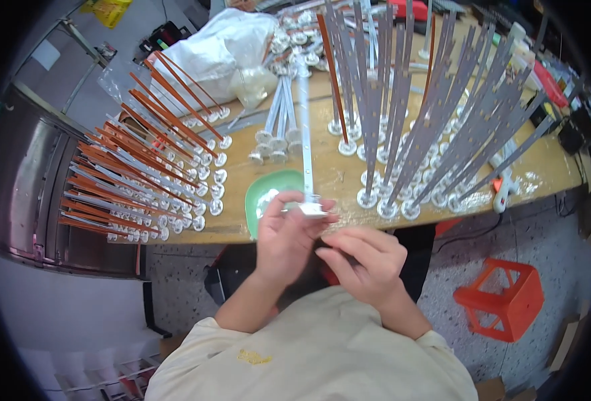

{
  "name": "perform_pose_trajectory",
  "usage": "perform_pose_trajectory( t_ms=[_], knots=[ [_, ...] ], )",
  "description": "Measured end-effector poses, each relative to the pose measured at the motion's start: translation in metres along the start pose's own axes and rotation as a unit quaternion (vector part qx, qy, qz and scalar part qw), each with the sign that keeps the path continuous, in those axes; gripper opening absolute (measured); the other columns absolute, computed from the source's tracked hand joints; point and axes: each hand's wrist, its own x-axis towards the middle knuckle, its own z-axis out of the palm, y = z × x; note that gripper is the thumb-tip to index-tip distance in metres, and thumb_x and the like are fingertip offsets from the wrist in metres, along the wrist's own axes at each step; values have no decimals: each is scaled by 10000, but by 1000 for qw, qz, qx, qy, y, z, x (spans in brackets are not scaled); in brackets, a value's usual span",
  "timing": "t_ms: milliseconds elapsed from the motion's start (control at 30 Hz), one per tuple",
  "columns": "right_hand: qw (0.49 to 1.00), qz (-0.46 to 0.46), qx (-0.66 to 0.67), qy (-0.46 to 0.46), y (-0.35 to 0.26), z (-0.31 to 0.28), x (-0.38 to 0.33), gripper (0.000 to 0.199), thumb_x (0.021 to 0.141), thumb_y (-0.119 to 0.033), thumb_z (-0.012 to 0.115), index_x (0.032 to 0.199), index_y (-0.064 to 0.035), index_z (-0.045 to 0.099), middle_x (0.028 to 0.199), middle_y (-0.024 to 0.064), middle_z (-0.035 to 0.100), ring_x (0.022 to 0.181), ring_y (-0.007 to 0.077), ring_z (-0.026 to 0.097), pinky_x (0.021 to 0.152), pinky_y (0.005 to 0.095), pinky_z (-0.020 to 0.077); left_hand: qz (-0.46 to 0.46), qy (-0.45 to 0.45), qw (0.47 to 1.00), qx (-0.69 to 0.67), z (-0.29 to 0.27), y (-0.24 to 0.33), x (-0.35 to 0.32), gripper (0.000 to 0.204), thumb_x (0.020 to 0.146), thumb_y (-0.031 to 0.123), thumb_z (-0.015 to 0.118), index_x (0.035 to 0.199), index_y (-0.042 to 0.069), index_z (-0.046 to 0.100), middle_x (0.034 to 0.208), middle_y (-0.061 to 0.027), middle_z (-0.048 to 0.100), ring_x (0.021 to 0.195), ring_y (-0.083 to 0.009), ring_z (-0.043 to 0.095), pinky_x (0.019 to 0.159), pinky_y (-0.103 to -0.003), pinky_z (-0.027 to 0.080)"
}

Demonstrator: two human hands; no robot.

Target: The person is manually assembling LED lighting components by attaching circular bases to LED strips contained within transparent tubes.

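My left hand [283, 235] is closed round the white base of a pale LED strip [305, 127] at the table's near edge. The strip stretches away from me over the table, with small square spots along it. Close by on the right, my right hand [370, 259] is in a pinch, thumb against fingertips, just below the base. Whatever those fingertips hold, if anything, is too small to make out. Partly behind my left hand lies a shallow green dish [255, 197] with something shiny and pale inside.
Orange and grey strips on round white bases crowd the left [141, 170]. Many grey strips [402, 127] stand upright on the right. A pile of strips [278, 127] and a white plastic bag [208, 57] lie farther back. An orange stool [509, 301] is on the floor at right.
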Motion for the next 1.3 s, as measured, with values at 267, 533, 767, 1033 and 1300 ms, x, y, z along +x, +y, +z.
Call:
perform_pose_trajectory(
  t_ms=[267, 533, 767, 1033, 1300],
  knots=[
    [999, 21, 44, -19, 25, -34, -59, 205, 787, 23, 661, 629, -15, 536, 549, 95, 506, 435, 253, 502, 426, 328, 382, 106, 92, 875, 464, -50, 46, 107, 220, 945, 170, 674, 956, -42, 618, 760, -82, 702, 665, -93, 652, 578, -248, 542],
    [992, 114, -55, -1, 25, -59, -93, 214, 800, 13, 659, 616, 3, 550, 523, 117, 494, 423, 262, 502, 425, 337, 365, 141, 47, 590, 794, -83, 46, 184, 430, 828, 390, 720, 847, -37, 670, 706, -231, 654, 690, -378, 671, 648, -441, 525],
    [991, 116, -62, -2, 19, -66, -87, 233, 790, 14, 682, 596, -4, 554, 528, 114, 518, 426, 260, 514, 430, 345, 368, 96, -14, 498, 862, -52, 37, 176, 392, 821, 397, 708, 907, 15, 686, 878, -186, 698, 862, -376, 678, 771, -482, 534],
    [981, 189, -27, 25, 19, -48, -94, 75, 836, 15, 667, 794, -4, 607, 621, 81, 626, 513, 169, 621, 502, 269, 475, 116, -189, 691, 688, -12, -3, 156, 451, 805, 285, 752, 1134, -14, 680, 1014, -183, 719, 917, -302, 705, 818, -398, 541],
    [986, 145, -75, -22, 18, -59, -94, 71, 805, -12, 723, 823, 3, 656, 658, 94, 649, 546, 189, 643, 502, 267, 485, 88, -188, 751, 627, 3, -21, 150, 282, 809, 164, 729, 1063, 41, 728, 973, -141, 733, 858, -267, 708, 790, -378, 542]
  ],
)
